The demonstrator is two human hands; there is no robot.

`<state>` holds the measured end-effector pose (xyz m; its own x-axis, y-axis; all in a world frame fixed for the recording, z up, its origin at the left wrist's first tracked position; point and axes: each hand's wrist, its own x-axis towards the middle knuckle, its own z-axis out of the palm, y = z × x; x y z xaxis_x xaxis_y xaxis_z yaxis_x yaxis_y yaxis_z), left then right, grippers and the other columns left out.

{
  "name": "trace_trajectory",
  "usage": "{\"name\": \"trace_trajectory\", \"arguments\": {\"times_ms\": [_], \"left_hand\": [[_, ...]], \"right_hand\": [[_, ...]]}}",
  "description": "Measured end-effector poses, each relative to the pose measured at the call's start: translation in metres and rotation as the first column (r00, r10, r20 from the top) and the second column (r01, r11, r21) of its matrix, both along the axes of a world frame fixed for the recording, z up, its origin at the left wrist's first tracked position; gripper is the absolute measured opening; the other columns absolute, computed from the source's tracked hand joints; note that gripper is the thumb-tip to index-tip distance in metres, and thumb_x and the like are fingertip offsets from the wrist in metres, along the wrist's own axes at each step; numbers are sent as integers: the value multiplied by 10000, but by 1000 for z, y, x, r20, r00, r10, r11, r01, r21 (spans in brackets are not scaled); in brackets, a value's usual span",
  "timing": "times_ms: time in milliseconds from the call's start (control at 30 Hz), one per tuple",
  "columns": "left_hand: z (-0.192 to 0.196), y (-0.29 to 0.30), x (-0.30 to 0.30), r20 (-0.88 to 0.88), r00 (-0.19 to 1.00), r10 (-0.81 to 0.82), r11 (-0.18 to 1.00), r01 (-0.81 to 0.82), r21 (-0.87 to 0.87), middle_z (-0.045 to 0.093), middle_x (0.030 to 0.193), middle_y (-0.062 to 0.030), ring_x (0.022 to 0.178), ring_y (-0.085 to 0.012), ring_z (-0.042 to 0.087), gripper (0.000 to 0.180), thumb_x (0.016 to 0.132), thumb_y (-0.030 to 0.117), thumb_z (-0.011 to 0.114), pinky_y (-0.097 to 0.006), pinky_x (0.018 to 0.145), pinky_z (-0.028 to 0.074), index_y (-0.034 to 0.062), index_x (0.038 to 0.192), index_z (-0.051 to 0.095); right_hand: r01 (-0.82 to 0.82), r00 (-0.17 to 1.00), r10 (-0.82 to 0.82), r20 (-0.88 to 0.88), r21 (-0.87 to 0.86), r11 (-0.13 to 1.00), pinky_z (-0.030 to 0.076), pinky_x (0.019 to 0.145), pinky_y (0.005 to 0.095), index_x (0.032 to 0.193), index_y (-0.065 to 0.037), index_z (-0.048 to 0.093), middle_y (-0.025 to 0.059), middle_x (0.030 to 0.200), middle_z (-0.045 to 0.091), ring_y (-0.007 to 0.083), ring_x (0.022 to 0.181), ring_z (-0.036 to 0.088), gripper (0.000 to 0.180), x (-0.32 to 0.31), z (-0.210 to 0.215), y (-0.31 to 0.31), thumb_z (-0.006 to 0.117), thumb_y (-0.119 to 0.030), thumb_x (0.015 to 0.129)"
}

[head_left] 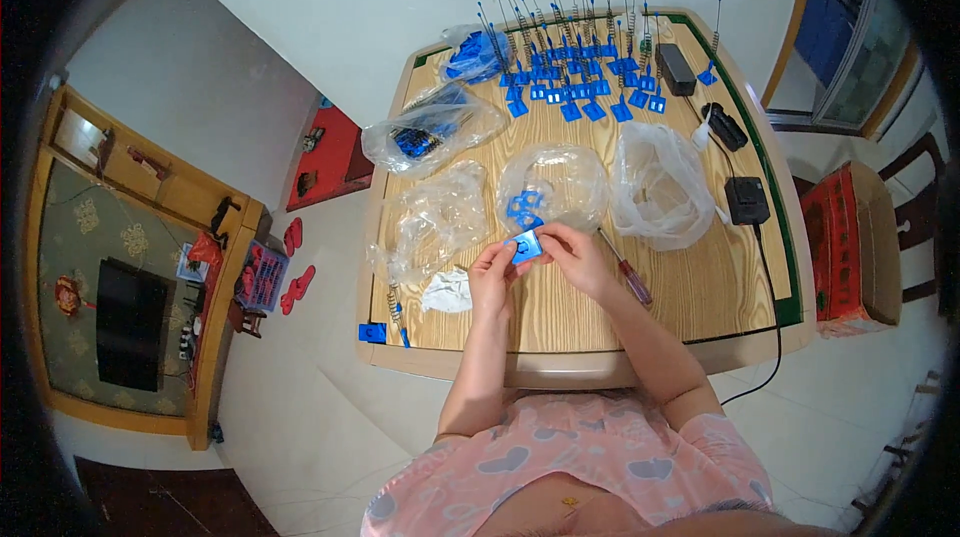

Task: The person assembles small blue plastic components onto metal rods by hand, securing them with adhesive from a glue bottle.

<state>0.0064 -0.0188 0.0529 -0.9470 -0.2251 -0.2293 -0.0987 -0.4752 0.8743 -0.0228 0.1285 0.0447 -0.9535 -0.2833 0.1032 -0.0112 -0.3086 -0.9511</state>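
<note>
A small blue square plate (525,248) is held up just above the near part of the table between my two hands. My left hand (490,279) pinches its left side, and my right hand (572,257) grips the right edge with fingers closed. Just beyond lies a clear plastic bag (575,169) with small blue frame-like pieces (525,206) at its near end. Beside my right hand rests a screwdriver (634,283) with a dark red handle. Left of my left hand is a crumpled white tissue or cloth (447,292).
Several upright springs on blue bases (570,87) crowd the table's far side. Bags (440,127) (662,187) flank the middle. A black box (676,70) and a corded black adapter (745,201) lie right. A blue piece (372,333) sits at the near left corner.
</note>
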Motion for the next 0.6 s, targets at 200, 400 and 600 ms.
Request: {"name": "trace_trajectory", "arguments": {"times_ms": [200, 400, 600], "left_hand": [[-2, -2, -1, 3, 1000, -27, 1000, 27, 8, 631, 828, -69, 702, -139, 622, 103, 823, 83, 589, -233, 603, 523, 15, 898, 604], [4, 6, -1, 7, 1000, -10, 998, 11, -57, 630, 819, -70, 690, -133, 619, 111, 819, 89, 596, -226, 593, 524, 8, 894, 604], [3, 8, 0, -21, 1000, -23, 995, 21, -94, 631, 823, -86, 688, -146, 617, 120, 826, 71, 581, -251, 620, 530, -9, 912, 603]], "right_hand": [[-93, 995, 93, 21, -29, 995, 476, 721, 229, 1074, 1, 517, 46, 884, 583, 95, 809, 565, 218, 3, 2, 2, 521, -53, 863], [-52, 998, 54, -33, 76, 996, 449, 698, 210, 1065, -11, 520, 25, 855, 585, 77, 788, 555, 216, 0, -5, 5, 529, -39, 851], [-65, 997, 68, -36, 84, 994, 415, 629, 191, 1060, -26, 523, 3, 829, 579, 52, 721, 522, 211, 1, -7, 3, 533, -45, 851]]}}
